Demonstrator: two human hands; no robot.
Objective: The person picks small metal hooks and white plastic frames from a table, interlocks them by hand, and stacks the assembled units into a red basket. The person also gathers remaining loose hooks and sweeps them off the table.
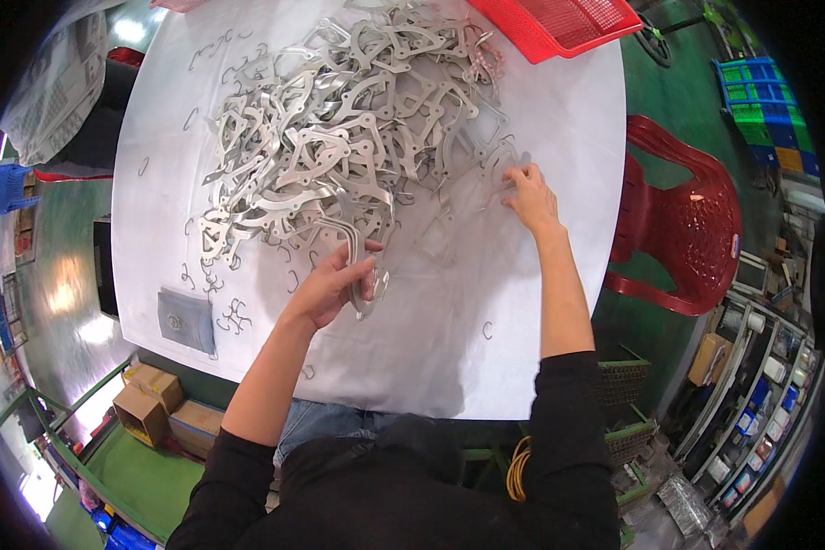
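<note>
A large heap of flat silver metal brackets, curved and with holes, covers the far middle of the white table. My left hand is closed around a few stacked brackets at the heap's near edge, its thumb lying across them. To the right of the heap, my right hand has its fingers bent around the edge of a single bracket, which looks faint and smeared. Several more blurred brackets lie between my two hands.
Small wire hooks are scattered at the left, near a grey square pouch. A red basket sits at the far right table edge. Beyond the right edge stands a dark red plastic chair. Cardboard boxes stand at lower left.
</note>
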